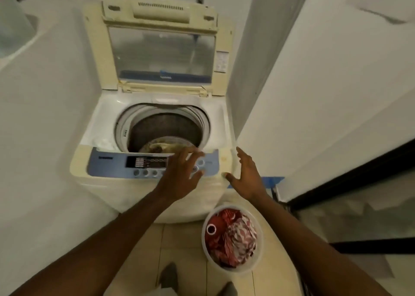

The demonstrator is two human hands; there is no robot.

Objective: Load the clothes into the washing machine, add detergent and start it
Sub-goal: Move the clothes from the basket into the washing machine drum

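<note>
With lid up, both hands' fingers (193, 155) splayed over washer (112, 183) panel, bucket (258, 262) below

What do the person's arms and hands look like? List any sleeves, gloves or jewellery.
Both forearms are bare as far as the picture shows, with no sleeves in view. The left hand and right hand wear no gloves. No rings, watch or bracelets show, though blur hides fine detail.

Dim, warm indoor light is giving the whole scene a yellowish cast. The white walls (314, 93) are reading grey. Soft glare is spreading across the clear panel of the raised lid (161, 53). Motion blur is smearing the fingers (193, 154) of the left hand (179, 179). Wide-angle distortion is bending the wall edges outward, and fine detail is looking soft throughout.
</note>
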